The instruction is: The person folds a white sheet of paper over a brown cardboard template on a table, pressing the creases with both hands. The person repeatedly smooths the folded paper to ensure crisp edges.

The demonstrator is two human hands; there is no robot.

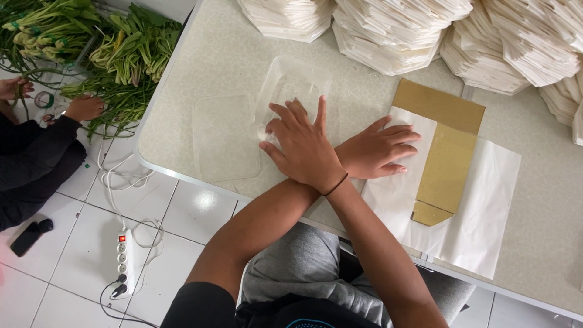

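Observation:
My arms are crossed over the table. My right hand (302,146), a dark band at its wrist, lies with spread fingers on a clear plastic hinged tray (226,136) that sits open and flat near the table's front edge. My left hand (379,152) reaches under my right forearm. It presses flat on a white paper sheet (480,206). A brown cardboard piece (446,152) with a folded end lies on that sheet, just right of my left hand's fingertips. Neither hand grips anything.
Stacks of folded white paper (395,30) line the back of the pale table (546,243). At left another person's hands (84,107) work on bundles of green leafy stalks (130,51) on the tiled floor. A white power strip (124,255) and a dark phone (27,238) lie there.

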